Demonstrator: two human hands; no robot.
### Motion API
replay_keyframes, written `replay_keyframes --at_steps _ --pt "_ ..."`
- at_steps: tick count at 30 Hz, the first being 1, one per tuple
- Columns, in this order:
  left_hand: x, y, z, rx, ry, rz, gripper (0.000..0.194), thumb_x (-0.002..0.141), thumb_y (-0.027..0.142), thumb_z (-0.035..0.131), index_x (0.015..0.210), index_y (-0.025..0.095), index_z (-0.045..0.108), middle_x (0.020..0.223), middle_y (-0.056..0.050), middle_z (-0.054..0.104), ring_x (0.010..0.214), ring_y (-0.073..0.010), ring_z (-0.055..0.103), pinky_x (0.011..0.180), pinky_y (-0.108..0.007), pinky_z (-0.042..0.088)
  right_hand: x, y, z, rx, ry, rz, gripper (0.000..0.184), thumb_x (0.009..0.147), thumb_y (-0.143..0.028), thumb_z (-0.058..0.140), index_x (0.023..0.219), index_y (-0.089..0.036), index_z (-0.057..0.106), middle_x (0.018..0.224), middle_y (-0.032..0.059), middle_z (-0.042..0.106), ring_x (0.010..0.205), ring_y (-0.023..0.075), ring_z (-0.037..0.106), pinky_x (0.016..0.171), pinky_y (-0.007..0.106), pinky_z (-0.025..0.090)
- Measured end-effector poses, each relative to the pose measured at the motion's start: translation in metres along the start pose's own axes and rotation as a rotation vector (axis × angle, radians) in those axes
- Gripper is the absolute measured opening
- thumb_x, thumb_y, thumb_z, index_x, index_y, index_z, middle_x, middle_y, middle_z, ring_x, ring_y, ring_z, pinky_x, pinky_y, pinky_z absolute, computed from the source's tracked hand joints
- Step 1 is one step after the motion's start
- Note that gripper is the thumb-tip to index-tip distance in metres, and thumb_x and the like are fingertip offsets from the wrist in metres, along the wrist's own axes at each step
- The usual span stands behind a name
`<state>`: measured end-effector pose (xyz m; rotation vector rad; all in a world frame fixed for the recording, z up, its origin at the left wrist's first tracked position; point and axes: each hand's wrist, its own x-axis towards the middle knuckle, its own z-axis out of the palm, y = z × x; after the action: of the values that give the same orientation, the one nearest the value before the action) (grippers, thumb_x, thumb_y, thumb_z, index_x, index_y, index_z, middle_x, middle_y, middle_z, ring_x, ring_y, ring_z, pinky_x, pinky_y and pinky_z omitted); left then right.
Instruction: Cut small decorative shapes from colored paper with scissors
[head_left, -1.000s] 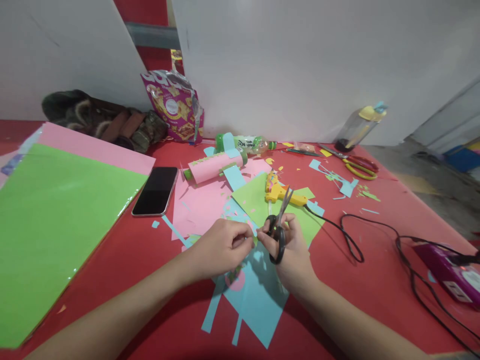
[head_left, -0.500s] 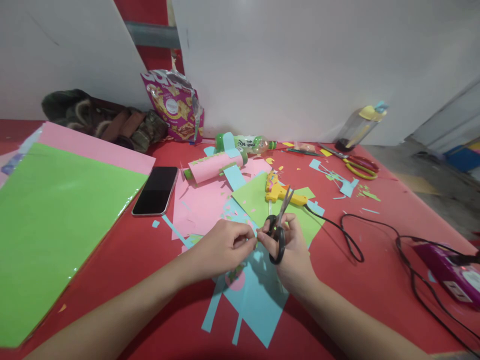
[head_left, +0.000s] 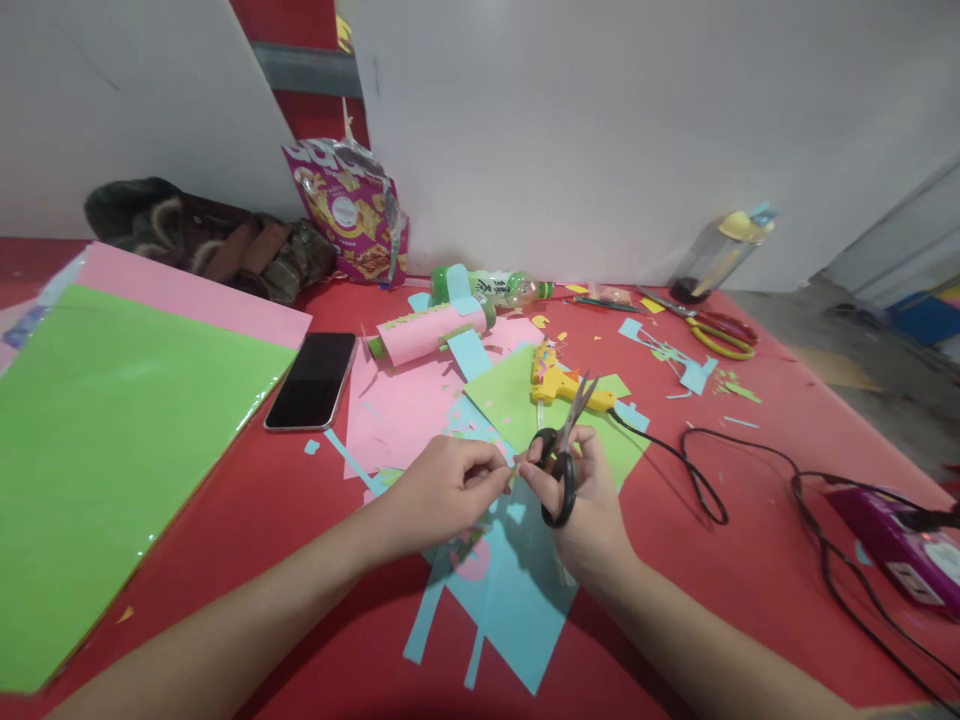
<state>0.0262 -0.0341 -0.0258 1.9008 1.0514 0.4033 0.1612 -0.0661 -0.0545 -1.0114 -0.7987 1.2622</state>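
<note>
"First entry, the hands?"
"Left hand [head_left: 454,490]: thumb and forefinger brought together; whether a scrap sits between them I cannot tell. Right hand [head_left: 589,515]: fingertips gathered just beside the left's, fingers curled about black-handled scissors [head_left: 574,412]."

"Surface and room?"
"Red table [head_left: 765,580], smooth, strewn with paper offcuts. White panel [head_left: 600,130] upright at the back; grey floor [head_left: 817,330] beyond the right edge."

"Position and bearing of the scissors?"
"Above the table's middle, at the right hand. Long axis slanting; blades away from the wearer, tips a little to the right and slightly parted, loops nearer."

"Materials, moving outward?"
"Blue sheet [head_left: 532,620], flat paper, beneath the hands. Glue gun [head_left: 559,385], yellow, black-corded, on a lime sheet [head_left: 495,395]. Pink-wrapped cylinder [head_left: 420,335], edged with green bits, lying on its side. Phone [head_left: 313,380], dark glass, left. Coloured paper stack [head_left: 135,440], in glossy clear film, farther left."

"Outermost?"
"Snack bag [head_left: 345,215], purple, crinkled foil, standing. Larger scissors [head_left: 724,335], red-and-yellow handles. Clear bottle [head_left: 724,250], yellow-lidded. Power strip [head_left: 900,545], purple, far right."
</note>
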Motion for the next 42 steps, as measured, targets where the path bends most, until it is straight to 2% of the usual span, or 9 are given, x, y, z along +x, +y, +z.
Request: replay_keyframes --at_steps 30,42 --pt "-0.0011 -0.0003 -0.0013 0.006 -0.015 -0.007 0.025 0.078 0.025 0.038 0.059 0.013 0.051 0.047 0.004 0.046 0.047 -0.0074 0.045 0.046 -0.018 0.031 -0.0004 -0.001 0.0002 -0.003 -0.012 -0.016 0.033 0.061 -0.009 0.062 0.073 -0.023 0.035 0.067 -0.008 0.05 0.06 0.0083 0.052 0.054 0.021 0.04" --pt "0.0009 -0.0021 -0.0007 0.022 -0.018 0.008 0.025 0.077 0.023 0.039 0.06 0.012 0.054 0.05 0.002 0.049 0.046 -0.0072 0.044 0.044 -0.018 0.03 -0.0007 -0.0001 0.0002 -0.041 -0.036 0.034 0.034 0.061 -0.01 0.064 0.072 -0.023 0.035 0.067 -0.0082 0.051 0.058 0.0066 0.05 0.055 0.019 0.041"
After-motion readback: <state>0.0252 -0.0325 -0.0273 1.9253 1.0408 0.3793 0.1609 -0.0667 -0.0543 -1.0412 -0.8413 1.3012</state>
